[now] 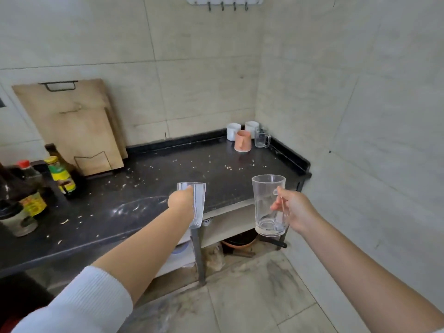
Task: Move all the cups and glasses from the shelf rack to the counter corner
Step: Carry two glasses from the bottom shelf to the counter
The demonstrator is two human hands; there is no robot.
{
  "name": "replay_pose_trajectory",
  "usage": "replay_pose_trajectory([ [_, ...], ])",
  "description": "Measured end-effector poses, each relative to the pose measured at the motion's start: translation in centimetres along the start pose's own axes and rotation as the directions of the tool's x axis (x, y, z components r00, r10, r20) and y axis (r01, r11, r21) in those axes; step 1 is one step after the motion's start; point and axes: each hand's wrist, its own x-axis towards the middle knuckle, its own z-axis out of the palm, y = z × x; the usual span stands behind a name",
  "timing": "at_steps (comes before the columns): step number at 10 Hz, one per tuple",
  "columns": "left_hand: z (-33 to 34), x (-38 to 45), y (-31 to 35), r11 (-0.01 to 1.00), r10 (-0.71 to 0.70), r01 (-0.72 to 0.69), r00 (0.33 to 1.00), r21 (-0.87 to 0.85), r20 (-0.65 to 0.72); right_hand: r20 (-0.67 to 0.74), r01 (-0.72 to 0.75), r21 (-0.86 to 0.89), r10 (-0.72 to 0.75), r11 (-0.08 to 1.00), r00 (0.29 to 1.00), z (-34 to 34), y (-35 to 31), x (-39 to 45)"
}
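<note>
Glasses in both hands, held over the black bench's (149, 188) front edge: left hand (181, 200) grips a clear glass (198, 203), right hand (295, 210) pinches a glass mug's (266, 203) handle. Four cups (247, 137) sit in the bench's far corner.

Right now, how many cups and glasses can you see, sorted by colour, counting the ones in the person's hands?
White cups: 2, one and another at the counter corner.
Pink cup: 1, in front of them.
Clear glass mugs: 2, a small one at the corner and a large one in the right hand.
Clear tumbler: 1, in the left hand.
Total: 6
</note>
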Motion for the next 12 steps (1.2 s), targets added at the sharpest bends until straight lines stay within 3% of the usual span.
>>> replay_pose_trajectory([
  [2, 8.5, 7.9, 2.4, 0.99, 0.015, -0.015, 1.0, 0.139, 0.002, 0.007, -0.014, -0.121, 0.015, 0.993, 1.0, -3.0, -3.9, 11.3],
  [3, 12.6, 10.8, 4.8, 0.989, 0.018, -0.006, 0.996, 0.148, -0.083, 0.046, -0.022, -0.173, 0.03, 0.985, 0.998, -4.6, -6.2, 17.2],
  [4, 17.3, 13.0, 7.6, 0.992, -0.025, 0.032, 0.998, 0.12, -0.06, 0.032, -0.011, -0.23, 0.018, 0.973, 0.999, -6.2, -8.4, 22.7],
  [6, 24.0, 18.6, 10.2, 0.976, -0.145, 0.162, 0.982, -0.144, 0.124, -0.021, -0.085, -0.188, 0.082, 0.978, 0.996, -7.2, -11.7, 32.3],
  [8, 30.6, 25.1, 11.6, 0.978, -0.168, 0.189, 0.965, -0.086, 0.203, -0.069, -0.107, -0.167, 0.097, 0.98, 0.993, -6.5, -12.2, 42.1],
  [9, 33.4, 28.6, 12.4, 0.993, -0.11, 0.093, 0.953, 0.072, 0.281, -0.057, -0.056, -0.213, 0.044, 0.975, 0.997, -6.0, -12.3, 46.2],
  [11, 37.3, 34.9, 12.2, 0.99, -0.015, -0.05, 0.896, 0.135, 0.444, -0.001, 0.014, -0.314, -0.015, 0.949, 1.0, -4.8, -11.7, 52.7],
  [12, 38.9, 37.2, 11.2, 0.99, -0.009, -0.057, 0.889, 0.129, 0.458, -0.004, 0.016, -0.296, -0.017, 0.955, 1.0, -4.1, -10.8, 55.5],
])
